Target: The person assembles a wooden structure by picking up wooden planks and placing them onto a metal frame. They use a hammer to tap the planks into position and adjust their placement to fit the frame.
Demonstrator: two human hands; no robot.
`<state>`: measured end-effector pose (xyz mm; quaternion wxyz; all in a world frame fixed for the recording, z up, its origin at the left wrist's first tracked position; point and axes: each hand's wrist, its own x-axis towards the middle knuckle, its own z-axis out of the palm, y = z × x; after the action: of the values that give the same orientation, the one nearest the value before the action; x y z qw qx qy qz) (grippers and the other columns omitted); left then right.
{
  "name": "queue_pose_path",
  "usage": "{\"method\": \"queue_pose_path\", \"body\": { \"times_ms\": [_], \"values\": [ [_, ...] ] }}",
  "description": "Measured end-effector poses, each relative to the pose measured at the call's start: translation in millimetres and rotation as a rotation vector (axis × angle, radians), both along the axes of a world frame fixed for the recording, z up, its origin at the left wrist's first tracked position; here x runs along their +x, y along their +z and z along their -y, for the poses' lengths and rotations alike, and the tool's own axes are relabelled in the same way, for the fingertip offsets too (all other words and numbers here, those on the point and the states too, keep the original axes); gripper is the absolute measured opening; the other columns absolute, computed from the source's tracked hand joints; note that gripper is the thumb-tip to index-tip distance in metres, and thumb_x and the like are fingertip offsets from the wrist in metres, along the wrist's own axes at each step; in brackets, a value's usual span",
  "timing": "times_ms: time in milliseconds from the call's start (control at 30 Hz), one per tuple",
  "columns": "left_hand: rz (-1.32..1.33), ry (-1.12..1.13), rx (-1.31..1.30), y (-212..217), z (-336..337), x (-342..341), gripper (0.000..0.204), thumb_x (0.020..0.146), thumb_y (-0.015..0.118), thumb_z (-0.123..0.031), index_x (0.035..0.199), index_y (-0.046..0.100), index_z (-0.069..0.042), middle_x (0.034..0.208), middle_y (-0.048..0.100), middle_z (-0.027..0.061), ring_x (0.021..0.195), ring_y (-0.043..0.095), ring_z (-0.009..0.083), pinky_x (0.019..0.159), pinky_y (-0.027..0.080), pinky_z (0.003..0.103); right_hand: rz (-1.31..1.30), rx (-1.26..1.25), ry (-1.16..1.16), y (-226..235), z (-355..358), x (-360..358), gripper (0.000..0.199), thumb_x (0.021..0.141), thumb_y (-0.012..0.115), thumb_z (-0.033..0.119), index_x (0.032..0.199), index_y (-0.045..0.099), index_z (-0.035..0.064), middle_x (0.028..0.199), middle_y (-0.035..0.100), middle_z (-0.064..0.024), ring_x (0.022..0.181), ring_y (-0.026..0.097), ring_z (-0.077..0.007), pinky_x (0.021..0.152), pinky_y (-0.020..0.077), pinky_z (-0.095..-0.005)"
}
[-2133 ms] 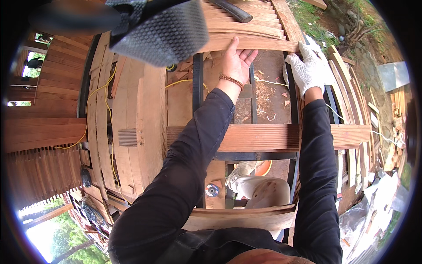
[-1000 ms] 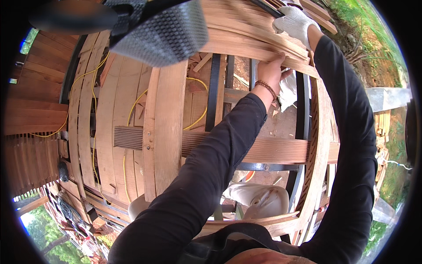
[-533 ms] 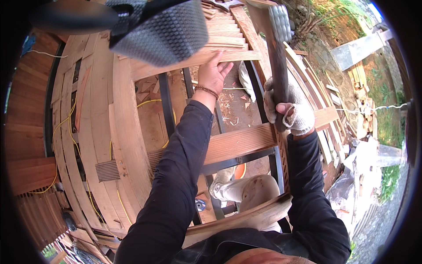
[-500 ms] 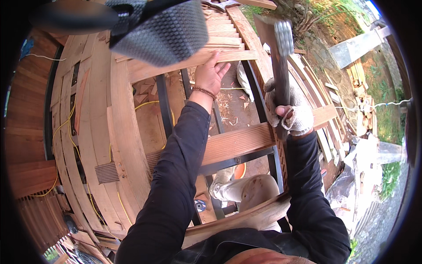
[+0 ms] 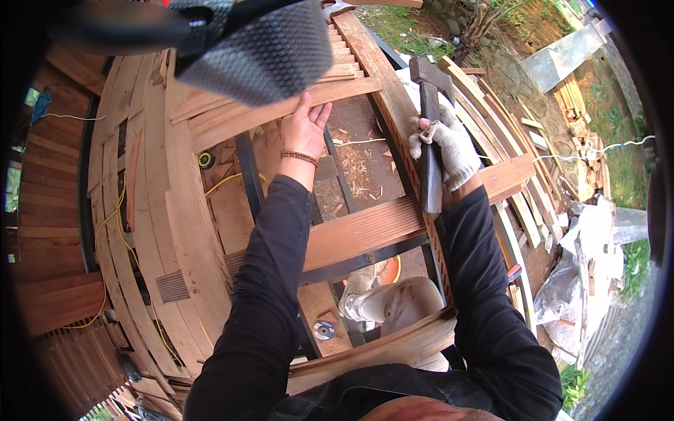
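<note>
My left hand (image 5: 300,137), bare with a beaded bracelet at the wrist, is open. Its stretched fingertips touch the near edge of a wooden board (image 5: 344,91) lying across the frame. In my right hand (image 5: 450,149), which wears a pale knit glove with the thumb tip bare, is a hammer (image 5: 430,172). The fingers wrap round its thick dark handle, and its dark head points away from me, above the right side of the frame. A grooved plank (image 5: 365,223) runs crosswise between my forearms.
Long boards (image 5: 144,203) with gaps lie on the left, a yellow cord (image 5: 116,210) over them. Dark metal bars (image 5: 250,179) cross the opening below, where wood shavings (image 5: 361,168) litter the ground. Stacked timber strips (image 5: 484,119) and clear plastic sheeting (image 5: 569,281) are on the right.
The hammer has come down lower, its head now still and sharper, turned differently above the frame. My left hand stays at the board's edge, and the whole view has shifted slightly.
</note>
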<state>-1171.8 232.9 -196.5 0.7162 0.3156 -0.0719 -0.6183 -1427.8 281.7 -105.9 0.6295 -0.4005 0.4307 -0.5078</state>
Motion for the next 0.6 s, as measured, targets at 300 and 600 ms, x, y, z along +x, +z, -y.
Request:
{"method": "queue_pose_path", "body": {
  "times_ms": [300,600],
  "values": [
    [0.033,0.037,-0.009,-1,0,1,0.034,0.103,0.067,-0.014,0.131,0.056,0.001,0.13,0.064,0.0144,0.119,0.067,0.0293,0.102,0.061,0.044,-0.013,0.054,0.141,1,16,-7,0.048,0.086,0.061,-0.004,0.133,0.052,-0.0055,0.097,0.063,-0.0139,0.069,0.065,-0.0225,0.061,0.0577,-0.0342],
    [0.04,0.035,-0.019,-2,1,-2,0.037,0.102,0.068,-0.013,0.133,0.055,0.001,0.13,0.064,0.0146,0.118,0.068,0.0294,0.101,0.061,0.044,0.03,0.119,-0.04,-9,16,-6,0.052,0.088,0.062,-0.002,0.138,0.051,-0.007,0.097,0.065,-0.0141,0.066,0.066,-0.022,0.054,0.0581,-0.0347]
  ]
}}
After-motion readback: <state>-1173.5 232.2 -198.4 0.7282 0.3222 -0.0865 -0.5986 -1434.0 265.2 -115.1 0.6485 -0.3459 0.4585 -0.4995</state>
